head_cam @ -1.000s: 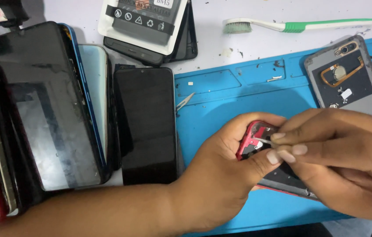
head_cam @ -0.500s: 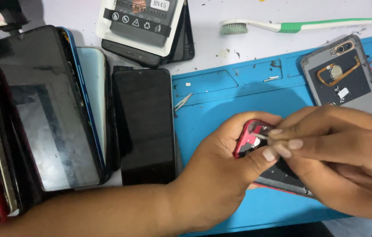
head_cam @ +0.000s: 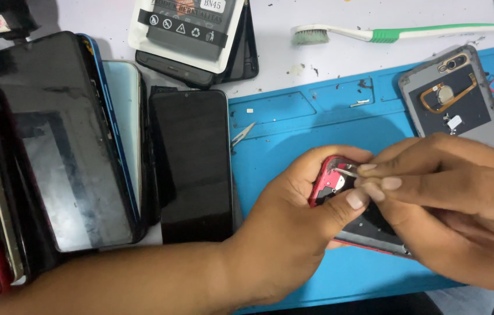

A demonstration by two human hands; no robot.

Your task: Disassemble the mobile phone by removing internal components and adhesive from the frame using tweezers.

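Blue repair mat point(head_cam: 293, 125) covering the right of the table; row of dark-screened phones point(head_cam: 191, 166) stacked along its left edge. Grey back cover point(head_cam: 463, 96) lying inner face up at the mat's far right, well apart from the work. Green-and-white toothbrush point(head_cam: 398, 32) beyond the mat. Red-framed phone point(head_cam: 340, 184) opened, back removed, held over the mat's middle. Left hand point(head_cam: 293, 227) closed around its top corner, thumb pressed on the frame. Right hand point(head_cam: 451, 198) pinched shut on thin metal tweezers point(head_cam: 347, 172), tips inside the upper corner. Judged mid-disassembly: cover off, internal parts not yet lifted out. Small blade point(head_cam: 242, 134) lying unused on the mat.
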